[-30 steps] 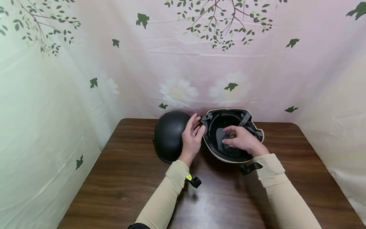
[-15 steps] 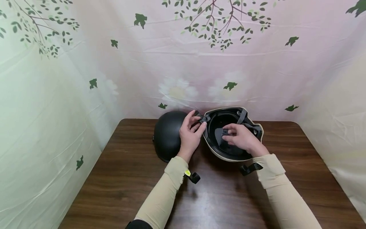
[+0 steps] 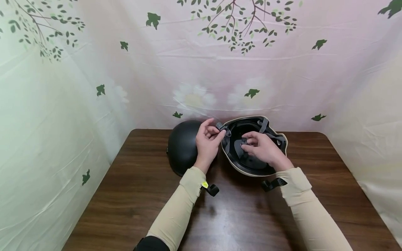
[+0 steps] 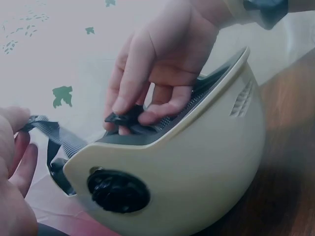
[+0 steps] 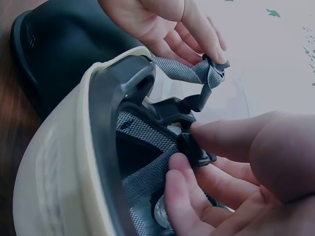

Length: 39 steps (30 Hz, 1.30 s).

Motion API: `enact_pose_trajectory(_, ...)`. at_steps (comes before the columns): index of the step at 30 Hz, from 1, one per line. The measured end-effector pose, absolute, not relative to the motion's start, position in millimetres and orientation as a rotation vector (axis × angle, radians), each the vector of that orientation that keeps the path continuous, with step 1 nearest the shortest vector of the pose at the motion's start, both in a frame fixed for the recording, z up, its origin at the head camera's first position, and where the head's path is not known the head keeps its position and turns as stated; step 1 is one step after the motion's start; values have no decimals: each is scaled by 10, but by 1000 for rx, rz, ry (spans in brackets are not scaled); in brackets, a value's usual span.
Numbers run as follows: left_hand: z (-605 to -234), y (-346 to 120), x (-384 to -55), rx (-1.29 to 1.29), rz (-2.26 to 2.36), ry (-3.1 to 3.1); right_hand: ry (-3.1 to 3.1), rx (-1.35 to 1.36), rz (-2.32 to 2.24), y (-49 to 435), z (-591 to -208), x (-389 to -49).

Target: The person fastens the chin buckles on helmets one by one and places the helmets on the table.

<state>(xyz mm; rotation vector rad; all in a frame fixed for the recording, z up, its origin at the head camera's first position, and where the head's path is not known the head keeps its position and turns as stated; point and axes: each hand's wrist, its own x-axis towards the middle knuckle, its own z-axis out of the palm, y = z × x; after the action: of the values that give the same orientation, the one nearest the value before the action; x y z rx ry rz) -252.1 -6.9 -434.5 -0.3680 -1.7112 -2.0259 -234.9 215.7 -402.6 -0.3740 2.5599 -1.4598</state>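
- Got a cream helmet (image 4: 211, 152) resting upside down on the brown table (image 3: 135, 209), near the far edge, opening facing up.
- Pinching a grey strap (image 5: 177, 70) with the left hand (image 3: 207, 144), just left of the cream helmet and out past its rim. Can't really tell what the dark bit at the strap's end is, too blurry.
- Pinching a black buckle (image 5: 189, 147) between thumb and fingers of the right hand (image 3: 263, 148), at the cream helmet's opening. Can't tell exactly how deep.
- Also seeing grey webbing (image 5: 152, 174) running from that buckle back into the cream helmet.
- On the cream helmet's side, a round black knob (image 4: 118, 191), plus a little vent (image 4: 242, 98) further along.
- Just left of the cream helmet, a black helmet (image 3: 182, 148), dome up, partly behind the left hand.
- Behind the cream helmet, a pale backdrop (image 3: 201, 69) printed with leafy branches and flowers.
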Motion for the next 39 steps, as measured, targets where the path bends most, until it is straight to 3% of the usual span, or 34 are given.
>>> enact_pose_trajectory(39,-4272,-168,-2509,-637,-1983,-1892,2626,-384,-1580,1871,-3983,-2316)
